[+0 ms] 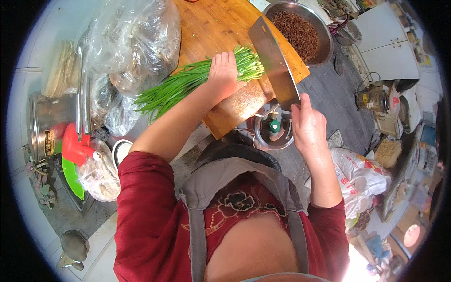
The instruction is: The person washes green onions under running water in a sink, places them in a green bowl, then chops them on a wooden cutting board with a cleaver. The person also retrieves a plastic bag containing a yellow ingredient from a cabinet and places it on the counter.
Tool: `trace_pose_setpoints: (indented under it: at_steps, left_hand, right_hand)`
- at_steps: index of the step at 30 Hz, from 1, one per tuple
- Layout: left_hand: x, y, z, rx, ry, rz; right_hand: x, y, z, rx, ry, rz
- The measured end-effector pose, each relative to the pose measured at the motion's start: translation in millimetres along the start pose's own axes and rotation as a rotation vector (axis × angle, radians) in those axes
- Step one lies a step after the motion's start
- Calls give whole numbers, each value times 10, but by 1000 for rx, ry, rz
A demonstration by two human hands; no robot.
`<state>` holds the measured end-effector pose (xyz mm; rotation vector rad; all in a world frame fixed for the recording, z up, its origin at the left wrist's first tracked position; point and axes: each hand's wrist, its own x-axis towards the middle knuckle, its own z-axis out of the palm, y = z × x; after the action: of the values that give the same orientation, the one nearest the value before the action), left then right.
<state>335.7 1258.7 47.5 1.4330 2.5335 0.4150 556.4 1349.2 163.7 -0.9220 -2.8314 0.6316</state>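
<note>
A thick bunch of green garlic chives (186, 79) lies across a wooden cutting board (211, 21), its leafy tips hanging past the left edge. My left hand (224, 74) presses on the bunch near the pale cut ends, fingers together on top. In my right hand (307, 121) is the handle of a cleaver (275, 60), mostly hidden by the fingers. The broad blade stands just right of the stem ends, over the board's right part. Whether the blade touches the stems I cannot tell. The board's near part is wet and shiny.
Beyond the board at right stands a metal bowl (327, 42) of reddish-brown shreds. Clear plastic bags (141, 42) crowd the left side beside metal tongs (83, 95). Below the board's near edge is a gas cylinder with a green valve (275, 126). A white plastic bag (359, 172) sits at right.
</note>
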Motion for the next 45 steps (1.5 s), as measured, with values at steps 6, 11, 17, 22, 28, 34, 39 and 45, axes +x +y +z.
trace_pose_setpoints:
  at_steps: [6, 11, 17, 22, 28, 34, 39, 45]
  left_hand:
    - [-3, 7, 65, 37, 91, 39]
    - [-2, -3, 106, 33, 147, 35]
    - [-12, 3, 67, 16, 102, 14]
    - [71, -11, 54, -8, 41, -68]
    - [144, 5, -90, -39, -121, -180]
    - [105, 20, -30, -24, -93, -152]
    - [104, -12, 38, -38, -26, -126]
    - [118, -2, -4, -42, -24, -131]
  right_hand:
    - [188, -30, 49, -142, -205, 40]
    - [559, 26, 316, -151, -252, 38]
    - [735, 106, 702, -97, -163, 32]
    - [523, 59, 353, -55, -78, 10]
    - [240, -145, -136, -50, -154, -9]
    - [380, -116, 136, -188, -289, 23]
    - [725, -49, 697, -156, -195, -7]
    - [661, 28, 620, -83, -128, -2]
